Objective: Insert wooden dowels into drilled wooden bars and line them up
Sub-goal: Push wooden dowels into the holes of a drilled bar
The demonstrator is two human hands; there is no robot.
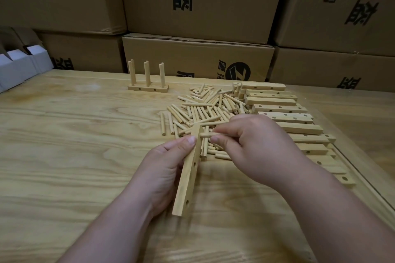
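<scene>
My left hand (164, 168) grips a drilled wooden bar (188, 175), held lengthwise away from me above the table, its holes facing right. My right hand (252, 145) pinches a short dowel (208, 134) whose left tip sits at the far end of that bar. Behind my hands lies a loose pile of dowels (205, 109). To the right a row of drilled bars (284, 117) runs from the far side toward me. At the back stand finished bars with upright dowels (148, 79).
The work lies on a pale wooden table (64, 134). Stacked cardboard boxes (198, 6) form a wall behind the table. White folded cartons (19, 64) sit at the far left edge. A seam in the tabletop (361, 179) runs along the right.
</scene>
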